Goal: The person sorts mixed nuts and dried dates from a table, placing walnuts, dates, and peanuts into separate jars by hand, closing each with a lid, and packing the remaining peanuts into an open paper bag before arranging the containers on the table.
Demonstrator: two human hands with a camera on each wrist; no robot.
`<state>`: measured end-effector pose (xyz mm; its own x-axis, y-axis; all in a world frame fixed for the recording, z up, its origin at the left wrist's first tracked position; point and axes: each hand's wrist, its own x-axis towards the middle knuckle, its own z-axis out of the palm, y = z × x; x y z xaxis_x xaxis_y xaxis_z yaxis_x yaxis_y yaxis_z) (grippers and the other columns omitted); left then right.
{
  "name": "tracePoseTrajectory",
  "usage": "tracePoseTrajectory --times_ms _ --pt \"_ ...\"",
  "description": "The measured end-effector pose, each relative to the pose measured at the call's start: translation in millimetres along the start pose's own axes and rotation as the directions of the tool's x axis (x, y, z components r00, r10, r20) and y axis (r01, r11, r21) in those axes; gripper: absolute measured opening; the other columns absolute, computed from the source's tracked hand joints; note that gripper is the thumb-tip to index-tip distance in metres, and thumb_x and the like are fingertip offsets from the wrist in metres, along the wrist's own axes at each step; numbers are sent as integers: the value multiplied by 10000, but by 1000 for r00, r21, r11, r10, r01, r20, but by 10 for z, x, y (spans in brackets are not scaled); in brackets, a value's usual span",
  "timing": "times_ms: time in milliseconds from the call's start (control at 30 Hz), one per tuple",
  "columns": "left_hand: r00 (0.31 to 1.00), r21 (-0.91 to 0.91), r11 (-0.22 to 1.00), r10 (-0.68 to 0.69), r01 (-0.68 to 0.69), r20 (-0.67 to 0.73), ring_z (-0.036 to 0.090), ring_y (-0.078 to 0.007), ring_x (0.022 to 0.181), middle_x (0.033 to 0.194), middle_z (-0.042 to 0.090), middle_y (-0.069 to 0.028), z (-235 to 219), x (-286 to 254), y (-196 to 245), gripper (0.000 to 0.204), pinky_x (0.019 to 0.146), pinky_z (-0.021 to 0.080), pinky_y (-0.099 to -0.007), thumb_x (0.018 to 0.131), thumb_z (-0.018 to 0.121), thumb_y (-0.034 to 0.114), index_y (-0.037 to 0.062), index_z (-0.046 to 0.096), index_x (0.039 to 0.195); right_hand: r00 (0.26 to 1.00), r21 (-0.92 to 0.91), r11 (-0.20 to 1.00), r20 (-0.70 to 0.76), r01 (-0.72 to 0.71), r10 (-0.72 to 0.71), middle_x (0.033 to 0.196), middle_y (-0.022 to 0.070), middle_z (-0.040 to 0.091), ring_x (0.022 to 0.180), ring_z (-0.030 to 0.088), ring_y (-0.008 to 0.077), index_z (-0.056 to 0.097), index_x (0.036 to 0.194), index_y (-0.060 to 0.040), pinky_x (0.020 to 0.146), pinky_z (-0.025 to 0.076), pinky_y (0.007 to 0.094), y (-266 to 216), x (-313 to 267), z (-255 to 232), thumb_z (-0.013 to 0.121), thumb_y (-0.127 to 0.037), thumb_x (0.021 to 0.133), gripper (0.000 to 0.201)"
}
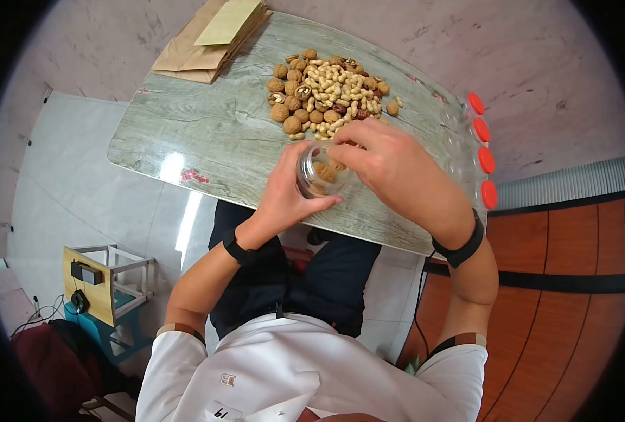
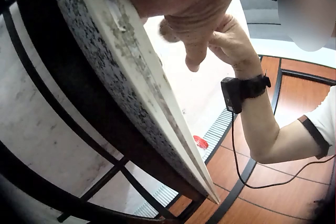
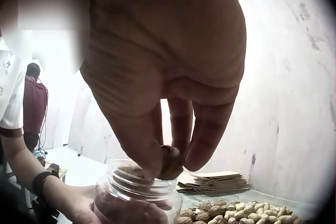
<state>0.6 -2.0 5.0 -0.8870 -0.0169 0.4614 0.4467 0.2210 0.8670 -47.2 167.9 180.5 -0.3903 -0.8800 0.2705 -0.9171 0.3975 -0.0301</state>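
**Head view: both hands at a glass jar by the nut pile**

Head view shows the left hand (image 1: pixel 284 193) wrapped around a clear glass jar (image 1: pixel 317 171), its fingers curled on the jar's side, holding it on the near part of the table (image 1: pixel 193 133). The right hand (image 1: pixel 390 165) sits over the jar's open mouth. From the right wrist view, the thumb and fingers (image 3: pixel 152 145) pinch a walnut (image 3: pixel 170 163) right at the jar's rim, narrow around it; other walnuts already lie inside the jar.

Just beyond the jar lies a heap of mixed nuts (image 1: pixel 326 91), walnuts mostly to the left and peanuts in the middle. A stack of brown paper bags (image 1: pixel 210 39) rests at the table's far corner, well apart from the heap. Four red lids (image 1: pixel 482 144) line the table's right edge, on clear jars that are hard to make out. Each wrist wears a black band.
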Motion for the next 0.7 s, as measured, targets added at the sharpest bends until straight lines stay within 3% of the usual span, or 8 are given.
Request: tracePoseTrajectory --times_ms 200,267,300,367,433,500,633,700 --pt "998 -52 997 -58 59 25 620 -320 1185 1294 566 -168 -2 -9 46 948 981 528 -407 645 987 245 23 471 1408 999 200 979 22 -47 44 981 97 683 932 676 294 731 981 -55 831 566 384 24 -64 117 655 -24 807 193" --pt "997 -78 994 -73 75 27 621 -299 1214 1319 563 -158 8 -2 9 944 987 536 -398 654 989 243 24 470 1411 981 246 969 -185 -13 60 1013 117 708 962 686 309 728 1002 -47 810 566 393 31 -116 179 656 -26 808 208" --pt "997 -88 993 -71 73 29 621 -299 1214 1319 563 -158 18 -8 -7 944 987 536 -398 654 989 243 24 470 1411 982 240 971 -179 -18 63 1013 117 708 962 686 309 728 1002 -47 810 566 393 137 -162 195 656 -26 808 208" --pt "995 -75 993 -92 93 25 620 -303 1208 1313 565 -153 12 -34 -19 934 984 536 -401 654 988 238 26 475 1405 894 260 921 -269 -291 358 1062 130 725 1014 686 336 727 1058 -39 813 568 419 559 -236 230 658 -45 833 236" --pt "996 -65 994 -81 82 29 619 -302 1206 1306 566 -153 9 -36 -32 931 983 537 -401 654 988 239 26 476 1403 811 200 831 -191 -519 552 1112 169 715 1065 667 381 716 1139 -28 886 555 445 1052 -330 322 662 -65 857 289" --pt "998 -54 997 -59 60 33 619 -302 1203 1299 567 -152 9 -19 -34 928 981 537 -402 655 987 240 26 477 1401 833 28 845 -156 -534 531 1179 190 697 1102 681 348 691 1217 -25 962 539 422 1578 -559 625 675 -62 863 356" --pt "999 -42 998 -46 47 21 619 -300 1199 1282 568 -151 0 -19 -35 933 974 537 -408 653 986 242 21 477 1403 845 128 851 -112 -509 523 1201 215 688 1154 626 415 695 1242 -48 990 509 471 2016 -720 1075 681 -72 862 381" --pt "999 -30 999 -36 36 16 618 -301 1201 1283 566 -151 2 -27 -22 945 976 537 -409 651 987 244 19 471 1410 780 99 775 28 -624 625 1188 200 693 1142 635 406 718 1190 -38 976 517 477 2057 -708 1179 674 -59 866 328"
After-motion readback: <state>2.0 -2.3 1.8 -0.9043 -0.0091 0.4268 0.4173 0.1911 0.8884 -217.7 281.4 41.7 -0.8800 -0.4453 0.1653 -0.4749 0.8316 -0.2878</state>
